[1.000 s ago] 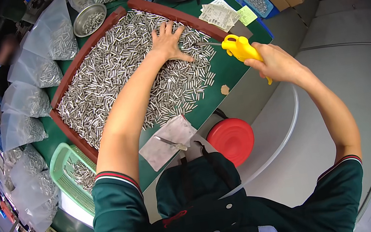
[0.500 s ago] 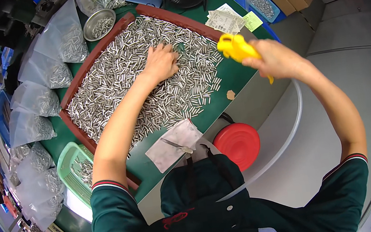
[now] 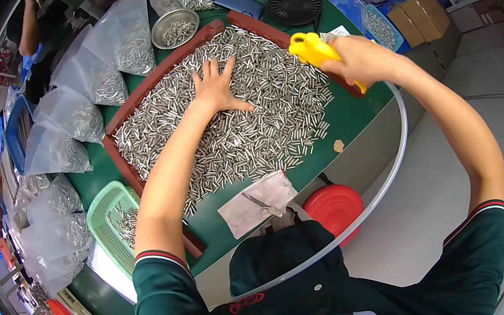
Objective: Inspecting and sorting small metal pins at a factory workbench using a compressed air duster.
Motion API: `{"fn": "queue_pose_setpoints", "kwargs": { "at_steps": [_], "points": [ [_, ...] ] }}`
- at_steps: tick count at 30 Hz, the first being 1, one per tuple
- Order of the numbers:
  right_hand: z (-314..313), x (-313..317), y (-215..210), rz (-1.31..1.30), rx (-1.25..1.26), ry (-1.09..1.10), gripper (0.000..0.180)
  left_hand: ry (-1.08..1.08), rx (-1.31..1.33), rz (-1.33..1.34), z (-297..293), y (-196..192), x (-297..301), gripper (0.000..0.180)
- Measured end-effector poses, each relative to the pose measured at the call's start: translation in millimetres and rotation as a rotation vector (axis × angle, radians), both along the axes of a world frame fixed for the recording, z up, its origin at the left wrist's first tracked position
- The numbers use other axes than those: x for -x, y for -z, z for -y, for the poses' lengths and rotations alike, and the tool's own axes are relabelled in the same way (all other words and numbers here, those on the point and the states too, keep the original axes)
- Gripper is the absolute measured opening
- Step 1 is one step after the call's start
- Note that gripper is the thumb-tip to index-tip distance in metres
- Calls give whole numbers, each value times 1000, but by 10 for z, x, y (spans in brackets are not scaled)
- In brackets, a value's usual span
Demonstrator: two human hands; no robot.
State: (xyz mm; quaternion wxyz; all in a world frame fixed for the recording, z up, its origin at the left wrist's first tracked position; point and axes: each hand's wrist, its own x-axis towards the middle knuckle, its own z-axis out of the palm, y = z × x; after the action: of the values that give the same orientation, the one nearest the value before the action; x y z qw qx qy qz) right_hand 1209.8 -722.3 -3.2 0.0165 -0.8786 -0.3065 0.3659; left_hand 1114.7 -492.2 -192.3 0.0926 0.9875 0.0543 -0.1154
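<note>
the loose metal pins (image 3: 270,106) lie spread on the green bench (image 3: 349,111), right under my left grip (image 3: 214,95), which is the nearer one: palm down, fingers wide apart, clamped on nothing, pins on every side of it. their long axes point every which way, with no one direction to line up with. my right grip (image 3: 357,59) is closed round the yellow air gun (image 3: 312,50), off to the right near the brown rim (image 3: 260,29); the gun slants up and left from my palm, front end toward the pins, though i cannot make out its nozzle.
</note>
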Motion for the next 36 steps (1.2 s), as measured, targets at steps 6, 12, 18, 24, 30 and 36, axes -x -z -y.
{"fn": "queue_pose_setpoints", "kwargs": {
  "at_steps": [6,12,18,24,30,36],
  "points": [
    [-181,23,-52,42,27,-43,35,-21,-81,-37,90,42,-292,119],
    [-226,-27,-10,73,12,-43,35,-106,6,66,164,174,-408,86],
    [-227,-32,23,67,-20,-48,35,-33,105,47,94,198,-391,43],
    [-239,-28,-47,147,-46,-101,35,157,103,128,-42,-19,-77,32],
    [-339,-48,-64,109,-109,-132,36,128,94,179,-388,-118,473,29],
    [-468,-33,-36,122,-134,-117,37,4,259,387,-505,-107,377,32]
  ]
}}
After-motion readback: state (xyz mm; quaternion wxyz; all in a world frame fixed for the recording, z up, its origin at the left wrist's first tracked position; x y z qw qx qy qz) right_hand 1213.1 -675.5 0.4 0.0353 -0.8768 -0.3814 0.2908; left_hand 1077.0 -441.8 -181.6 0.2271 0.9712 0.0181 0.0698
